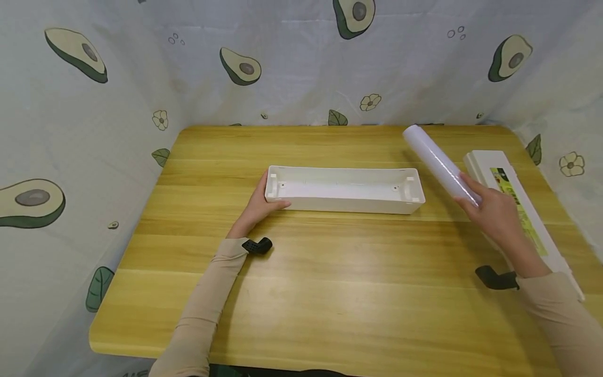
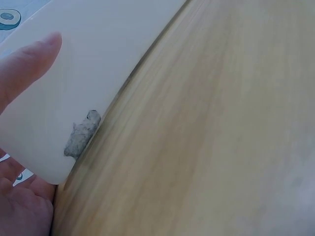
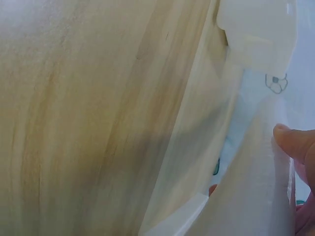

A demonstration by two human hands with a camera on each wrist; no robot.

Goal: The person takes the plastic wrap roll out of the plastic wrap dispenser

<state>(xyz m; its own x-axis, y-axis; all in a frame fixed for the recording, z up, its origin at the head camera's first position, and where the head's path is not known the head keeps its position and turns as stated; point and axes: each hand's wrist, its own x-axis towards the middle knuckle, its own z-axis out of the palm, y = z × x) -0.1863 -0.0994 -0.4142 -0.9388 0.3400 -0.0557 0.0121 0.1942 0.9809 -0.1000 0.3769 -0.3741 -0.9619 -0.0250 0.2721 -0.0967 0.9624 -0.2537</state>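
Note:
A long white plastic box [image 1: 346, 204], its top uncovered and its inside showing, rests on the table. My left hand [image 1: 260, 201] grips its left end, thumb over the front wall and the other fingers around the end. A grey torn patch [image 2: 82, 133] marks the box's front wall low down near that end in the left wrist view. My right hand [image 1: 494, 212] holds a roll of clear plastic film [image 1: 438, 162] by its near end. The roll slants up and away to the left, raised over the table right of the box.
A long white lid [image 1: 487, 159] with a green and yellow label [image 1: 506, 183] lies along the right side of the wooden table [image 1: 330, 293], partly under my right forearm. Behind the table's far edge hangs a white cloth [image 1: 292, 94] printed with avocados.

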